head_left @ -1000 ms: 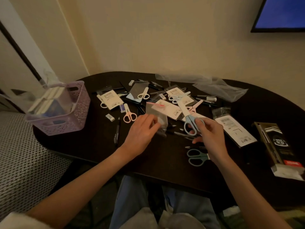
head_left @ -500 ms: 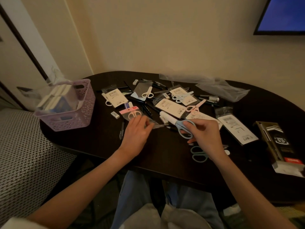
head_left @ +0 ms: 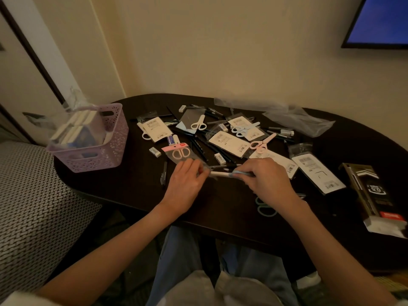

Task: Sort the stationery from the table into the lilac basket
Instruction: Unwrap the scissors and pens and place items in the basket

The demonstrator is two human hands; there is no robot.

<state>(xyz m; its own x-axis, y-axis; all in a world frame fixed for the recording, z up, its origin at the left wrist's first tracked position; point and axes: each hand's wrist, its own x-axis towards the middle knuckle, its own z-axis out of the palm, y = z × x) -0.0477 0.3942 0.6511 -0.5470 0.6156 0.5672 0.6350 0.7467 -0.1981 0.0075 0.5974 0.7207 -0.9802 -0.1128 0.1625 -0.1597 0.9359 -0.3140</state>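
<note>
Head view, blue scissors (head_left: 229,174) now level, tip at left hand (head_left: 187,182)

At the dark table (head_left: 132,186), the right hand (head_left: 268,180) grips blue-handled scissors (head_left: 223,174) by the handle. The left hand (head_left: 187,182) pinches a clear packet (head_left: 183,154) beside their tip. The lilac basket (head_left: 106,149) stands at the far left.

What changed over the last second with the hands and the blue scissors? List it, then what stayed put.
The right hand turned the blue-handled scissors from pointing away to lying sideways, blade tip toward the left hand. The left hand drew its clear sleeve down off the pile to meet the tip. Both grips held. The lilac basket, teal scissors and scattered stationery stayed put.
</note>
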